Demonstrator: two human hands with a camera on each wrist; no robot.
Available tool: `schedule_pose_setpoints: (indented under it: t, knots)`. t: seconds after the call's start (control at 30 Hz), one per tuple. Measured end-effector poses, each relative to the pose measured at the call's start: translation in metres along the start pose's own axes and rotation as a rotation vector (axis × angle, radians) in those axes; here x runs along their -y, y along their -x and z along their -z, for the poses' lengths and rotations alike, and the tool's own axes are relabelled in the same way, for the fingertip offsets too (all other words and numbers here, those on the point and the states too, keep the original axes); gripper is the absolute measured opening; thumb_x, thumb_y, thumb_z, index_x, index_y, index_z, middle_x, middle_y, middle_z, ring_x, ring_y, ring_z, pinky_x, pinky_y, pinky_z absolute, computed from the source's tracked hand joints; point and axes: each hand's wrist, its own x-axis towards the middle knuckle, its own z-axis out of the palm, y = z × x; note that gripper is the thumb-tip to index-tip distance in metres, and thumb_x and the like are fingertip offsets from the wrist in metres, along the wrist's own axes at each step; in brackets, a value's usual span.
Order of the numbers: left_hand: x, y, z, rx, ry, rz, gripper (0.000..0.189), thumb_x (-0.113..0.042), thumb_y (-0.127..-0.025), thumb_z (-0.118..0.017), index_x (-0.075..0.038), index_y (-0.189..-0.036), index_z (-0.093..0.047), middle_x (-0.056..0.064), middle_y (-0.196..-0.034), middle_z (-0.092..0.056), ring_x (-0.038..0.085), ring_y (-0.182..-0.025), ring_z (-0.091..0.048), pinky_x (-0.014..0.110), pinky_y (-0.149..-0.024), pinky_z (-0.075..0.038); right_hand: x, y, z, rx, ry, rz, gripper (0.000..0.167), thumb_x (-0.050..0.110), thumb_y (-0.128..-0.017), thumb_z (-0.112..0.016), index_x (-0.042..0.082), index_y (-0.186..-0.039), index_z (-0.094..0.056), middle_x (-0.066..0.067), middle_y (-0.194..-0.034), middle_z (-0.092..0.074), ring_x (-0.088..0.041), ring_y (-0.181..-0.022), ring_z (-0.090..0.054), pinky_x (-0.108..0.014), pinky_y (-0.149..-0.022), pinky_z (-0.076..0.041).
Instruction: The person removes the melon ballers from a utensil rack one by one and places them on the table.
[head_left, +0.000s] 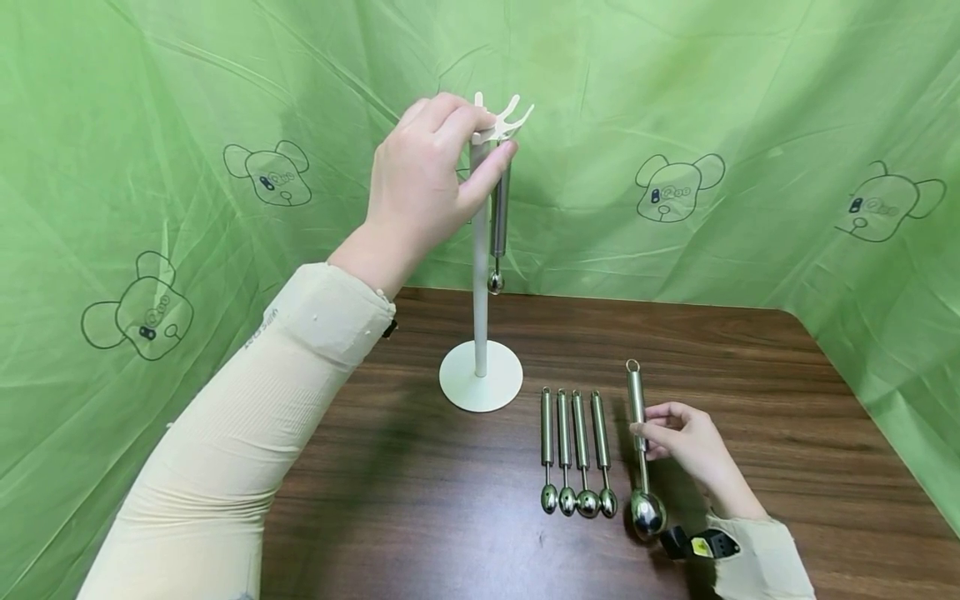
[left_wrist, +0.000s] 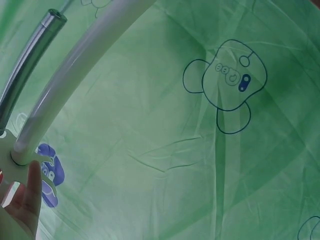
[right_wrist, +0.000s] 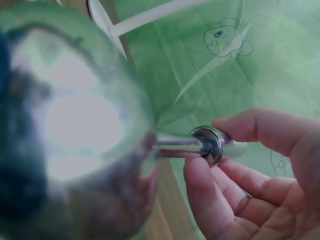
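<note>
My left hand (head_left: pixel 429 171) is at the top of a white stand (head_left: pixel 481 308), holding its hook rack (head_left: pixel 504 127) between fingers and thumb. A steel melon baller (head_left: pixel 500 212) hangs from one hook, beside the pole; my thumb covers part of its upper end. In the left wrist view a finger touches the rack (left_wrist: pixel 7 157) close to the pole. Low at the right, my right hand (head_left: pixel 693 446) pinches a larger steel scoop (head_left: pixel 637 400) by its handle. That scoop has a ring at the handle's top and a big round bowl (right_wrist: pixel 80 130) at its lower end.
Several smaller steel melon ballers (head_left: pixel 573 433) lie in a row on the brown wooden table (head_left: pixel 390 517), between the stand's round base (head_left: pixel 457 387) and the larger scoop. Green fabric (head_left: pixel 570 50) printed with bear heads encloses the back and sides.
</note>
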Motion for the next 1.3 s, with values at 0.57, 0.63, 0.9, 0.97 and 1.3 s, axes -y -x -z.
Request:
schedule_pose_setpoints:
  t: [0.57,0.63,0.9,0.97,1.3]
  knots:
    - [-0.002,-0.001,0.001,0.0,0.0,0.015,0.031,-0.035,-0.098,-0.059,-0.009,-0.107,-0.072,0.004,-0.101,-0.07,0.024,-0.095,-0.061,0.035,-0.071,-0.054,-0.015,-0.002,-0.007,0.084,0.018,-0.086,0.042,0.006,-0.087,-0.069,-0.019,-0.116,-0.051,-0.002,-0.08,-0.065,-0.011,-0.063,-0.063,-0.032,-0.062,-0.061]
    - [-0.003,-0.001,0.001,0.006,-0.002,0.027,0.031,-0.036,-0.098,-0.059,-0.009,-0.107,-0.072,0.004,-0.101,-0.07,0.023,-0.095,-0.061,0.035,-0.072,-0.054,-0.017,-0.002,-0.007,0.088,0.024,-0.1,0.042,0.006,-0.087,-0.069,-0.019,-0.116,-0.052,-0.002,-0.079,-0.065,-0.01,-0.062,-0.063,-0.031,-0.061,-0.061]
    - [-0.002,-0.001,0.0,-0.003,-0.004,0.015,0.031,-0.036,-0.098,-0.059,-0.009,-0.107,-0.072,0.004,-0.101,-0.07,0.023,-0.095,-0.061,0.035,-0.072,-0.054,-0.018,-0.003,-0.009,0.092,0.039,-0.126,0.043,0.007,-0.086,-0.07,-0.019,-0.116,-0.052,-0.001,-0.078,-0.065,-0.01,-0.062,-0.063,-0.031,-0.061,-0.061]
    - [-0.001,-0.001,0.0,-0.008,-0.003,0.004,0.031,-0.036,-0.098,-0.059,-0.009,-0.107,-0.072,0.004,-0.101,-0.07,0.024,-0.095,-0.061,0.035,-0.072,-0.054,-0.019,-0.003,-0.01,0.094,0.045,-0.131,0.044,0.007,-0.086,-0.07,-0.019,-0.116,-0.052,-0.001,-0.078,-0.065,-0.01,-0.062,-0.062,-0.031,-0.06,-0.061]
    - [-0.002,0.0,-0.001,-0.024,0.016,0.02,0.031,-0.036,-0.097,-0.061,-0.008,-0.105,-0.072,0.004,-0.099,-0.07,0.024,-0.093,-0.061,0.038,-0.071,-0.054,-0.022,-0.006,-0.011,0.093,0.091,-0.14,0.043,0.007,-0.086,-0.071,-0.018,-0.115,-0.053,-0.004,-0.08,-0.063,-0.011,-0.063,-0.061,-0.03,-0.059,-0.061]
